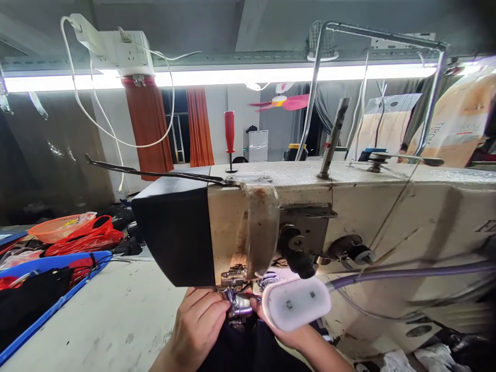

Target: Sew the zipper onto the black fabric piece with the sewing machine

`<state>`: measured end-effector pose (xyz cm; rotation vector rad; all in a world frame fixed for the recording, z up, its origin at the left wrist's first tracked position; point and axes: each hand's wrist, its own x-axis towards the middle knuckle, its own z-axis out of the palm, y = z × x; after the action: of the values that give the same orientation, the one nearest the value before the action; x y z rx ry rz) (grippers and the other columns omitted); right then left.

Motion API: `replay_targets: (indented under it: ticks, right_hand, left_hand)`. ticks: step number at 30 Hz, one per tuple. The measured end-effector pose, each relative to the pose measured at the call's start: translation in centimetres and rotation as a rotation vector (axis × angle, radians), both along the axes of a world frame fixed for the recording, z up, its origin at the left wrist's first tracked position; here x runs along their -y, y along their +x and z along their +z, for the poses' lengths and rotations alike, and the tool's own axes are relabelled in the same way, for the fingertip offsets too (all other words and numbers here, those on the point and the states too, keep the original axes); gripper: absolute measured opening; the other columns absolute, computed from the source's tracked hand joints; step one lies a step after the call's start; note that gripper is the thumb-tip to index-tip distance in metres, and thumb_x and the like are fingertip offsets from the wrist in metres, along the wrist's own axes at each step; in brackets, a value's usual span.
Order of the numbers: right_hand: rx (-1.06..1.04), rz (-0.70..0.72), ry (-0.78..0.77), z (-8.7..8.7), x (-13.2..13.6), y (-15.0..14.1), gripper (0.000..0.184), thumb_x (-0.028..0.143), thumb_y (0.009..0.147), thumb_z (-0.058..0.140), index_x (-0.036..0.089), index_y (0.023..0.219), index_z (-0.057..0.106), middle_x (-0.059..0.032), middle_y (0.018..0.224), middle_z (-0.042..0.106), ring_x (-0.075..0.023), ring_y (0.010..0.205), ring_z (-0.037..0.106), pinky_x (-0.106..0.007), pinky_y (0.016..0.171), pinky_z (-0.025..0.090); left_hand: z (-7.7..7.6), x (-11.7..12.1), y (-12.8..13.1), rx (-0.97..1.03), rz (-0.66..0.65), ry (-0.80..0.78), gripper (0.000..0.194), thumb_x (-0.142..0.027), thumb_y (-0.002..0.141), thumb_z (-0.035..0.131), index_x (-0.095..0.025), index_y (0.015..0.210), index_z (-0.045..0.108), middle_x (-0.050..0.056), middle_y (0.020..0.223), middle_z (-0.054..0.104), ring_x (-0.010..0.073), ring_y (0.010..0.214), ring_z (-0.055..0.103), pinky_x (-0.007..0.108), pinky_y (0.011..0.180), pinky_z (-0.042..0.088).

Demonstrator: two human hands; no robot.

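Observation:
A worn cream sewing machine fills the middle and right of the head view, its head end wrapped in black. Both hands work under the needle area on dark fabric. My left hand pinches the fabric just left of the metal presser foot. My right hand lies on the fabric to the right, mostly hidden behind a white lamp head on a grey gooseneck. The needle itself is hidden.
A blue bin with dark and red cloth sits at the left of the pale table. Behind it are red bags and an orange basket. A thread stand rises over the machine; white cloth scraps lie at lower right.

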<state>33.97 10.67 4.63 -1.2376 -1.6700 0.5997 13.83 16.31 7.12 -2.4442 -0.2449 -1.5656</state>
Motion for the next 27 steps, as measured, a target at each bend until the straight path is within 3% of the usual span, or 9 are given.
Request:
replay_targets:
  ticks: [3, 10, 18, 23, 25, 27]
  right_hand:
    - [-0.072, 0.014, -0.005, 0.2, -0.1, -0.3, 0.036, 0.05, 0.088, 0.05, 0.023, 0.1, 0.073, -0.0076, 0.102, 0.074, -0.0258, 0.097, 0.068, -0.04, 0.095, 0.052]
    - [-0.115, 0.014, -0.022, -1.2, -0.5, 0.1, 0.041, 0.052, 0.084, 0.054, 0.02, 0.101, 0.073, -0.0118, 0.106, 0.074, -0.0297, 0.108, 0.065, -0.047, 0.101, 0.046]
    - [-0.169, 0.031, -0.019, -0.3, -0.2, -0.3, 0.047, 0.05, 0.084, 0.056, 0.019, 0.117, 0.069, -0.0127, 0.122, 0.069, -0.0295, 0.114, 0.063, -0.046, 0.104, 0.044]
    - [-0.184, 0.026, -0.006, -0.5, 0.1, -0.4, 0.041, 0.046, 0.084, 0.059, 0.017, 0.11, 0.072, -0.0139, 0.118, 0.071, -0.0301, 0.112, 0.064, -0.046, 0.103, 0.045]
    - [-0.198, 0.004, 0.006, -0.7, 0.2, -0.4, 0.038, 0.044, 0.083, 0.062, 0.016, 0.106, 0.073, -0.0144, 0.112, 0.073, -0.0299, 0.108, 0.067, -0.046, 0.1, 0.047]
    - [-0.224, -0.045, 0.037, -1.0, 0.2, -0.2, 0.039, 0.044, 0.081, 0.065, 0.016, 0.107, 0.072, -0.0143, 0.111, 0.073, -0.0294, 0.104, 0.068, -0.045, 0.097, 0.05]
  left_hand:
    - [0.0, -0.1, 0.1, 0.014, 0.01, -0.001, 0.017, -0.004, 0.086, 0.056, -0.017, 0.081, 0.066, 0.001, 0.072, 0.07, 0.0139, 0.068, 0.065, 0.026, 0.065, 0.049]
    - [0.1, -0.1, 0.1, 0.018, 0.004, 0.02, 0.019, -0.002, 0.086, 0.055, -0.017, 0.079, 0.065, 0.001, 0.071, 0.07, 0.0139, 0.066, 0.064, 0.026, 0.065, 0.05]
    - [0.0, -0.4, 0.0, 0.016, -0.015, 0.031, 0.018, -0.002, 0.086, 0.056, -0.016, 0.08, 0.066, 0.001, 0.071, 0.07, 0.0142, 0.068, 0.065, 0.026, 0.065, 0.051]
    - [-0.4, -0.5, -0.1, 0.029, -0.082, 0.044, 0.018, -0.001, 0.085, 0.058, -0.016, 0.085, 0.068, 0.002, 0.077, 0.073, 0.0148, 0.072, 0.067, 0.027, 0.067, 0.051]
    - [-1.0, -0.7, -0.3, 0.046, -0.098, -0.015, 0.02, -0.002, 0.084, 0.058, -0.018, 0.085, 0.07, 0.001, 0.077, 0.074, 0.0144, 0.072, 0.067, 0.027, 0.068, 0.051]
    - [-1.5, -1.2, -0.4, 0.102, -0.099, -0.288, 0.015, -0.009, 0.081, 0.062, -0.02, 0.077, 0.071, 0.0, 0.072, 0.073, 0.0149, 0.068, 0.067, 0.026, 0.066, 0.051]
